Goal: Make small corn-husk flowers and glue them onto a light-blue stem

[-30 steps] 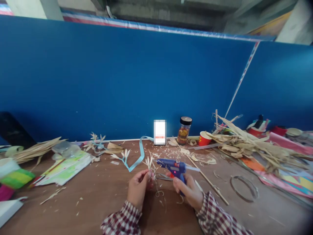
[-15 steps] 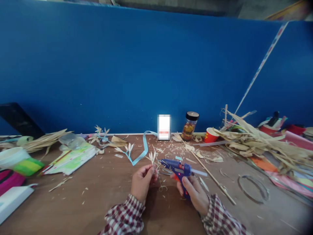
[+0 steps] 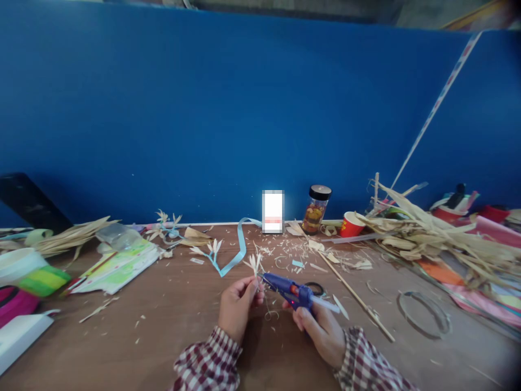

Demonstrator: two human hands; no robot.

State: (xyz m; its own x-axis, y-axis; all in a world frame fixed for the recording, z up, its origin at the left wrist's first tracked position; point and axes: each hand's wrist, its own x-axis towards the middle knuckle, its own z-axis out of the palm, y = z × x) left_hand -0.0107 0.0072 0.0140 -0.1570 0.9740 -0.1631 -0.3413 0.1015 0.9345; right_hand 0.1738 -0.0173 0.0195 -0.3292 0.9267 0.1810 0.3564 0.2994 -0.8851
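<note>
1. Right hand point(image 3: 321, 331): closed around the grip of the gun, over the middle of the table point(image 3: 134, 353), whose near edge is out of view.
2. Left hand point(image 3: 236, 307): thumb and fingers pinched shut on the base of the flower.
3. Gun point(image 3: 291, 289): blue, hard-bodied, a clear stick out of its back; likely light to moderate, balanced at the grip. Nozzle probably hot; best held by the grip alone.
4. Flower point(image 3: 255, 264): upright in the left fingers, short of the table's far edge, gun nozzle just beside it; contact cannot be told. Pale, thin petals; presumably very light, dry, stiffish, easily creased or split. Best pinched low at the base, petals left free, fingertips away from the nozzle.
5. Ribbon point(image 3: 241, 244): blue, reaching toward the far edge; likely limp.
6. Jar point(image 3: 316, 213): black-lidded, at the far edge.
</note>
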